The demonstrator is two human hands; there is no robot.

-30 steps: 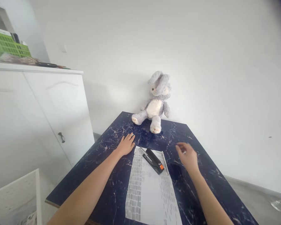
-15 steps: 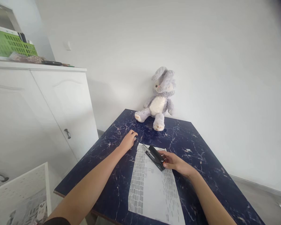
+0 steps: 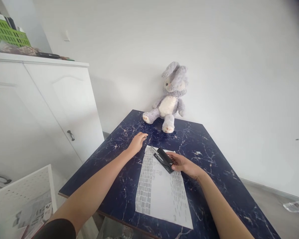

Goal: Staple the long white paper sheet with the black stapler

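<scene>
The right hand (image 3: 183, 163) is closed round the near end of a black stapler (image 3: 165, 157), thumb on one side and fingers on the other. The stapler sits at a slant over the top part of a printed sheet (image 3: 161, 199) on the dark blue marbled desk (image 3: 109, 162), its silver inner strip showing beside the black top. Any brand on it is too small to read. The sheet carries dense grey lines down the left and shorter rows down the right, none legible. The left hand (image 3: 136, 143) is apart from the right, beyond the sheet's top left corner, its fingertips drawn together on a small grey piece (image 3: 146, 137), too tiny to identify. At lower left, a white bin (image 3: 51, 181) holds items with blurred dark print that cannot be made out.
</scene>
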